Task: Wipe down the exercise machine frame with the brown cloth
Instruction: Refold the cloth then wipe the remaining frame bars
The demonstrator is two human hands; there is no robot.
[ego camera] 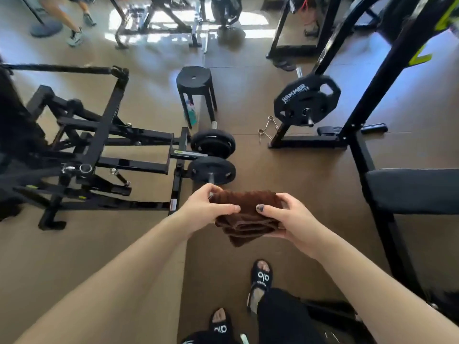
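Standing low on the floor at the far left, the black exercise machine frame (99, 145) is seen with its square tubes crossing at angles and two weight plates (212, 155) loaded at its near end; no cloth is touching it yet, so the wiping is judged not to have begun. Just right of that, the left hand (207, 207) is curled round the left edge of the brown cloth (246, 219), thumb on top and fingers over the far edge. The cloth is held in the air between the two hands, in front of the body and apart from the frame, folded into a thick pad of several layers. It is judged to be light, soft and limp, with a ribbed pile that should not slip; a flat grip across the folded pad would keep the layers together against the narrow tubes. Its right edge is gripped by the right hand (289, 219), thumb pressed on the upper face and fingers underneath. Further right, a padded bench (412, 189) and another black rack (367, 100) are seen.
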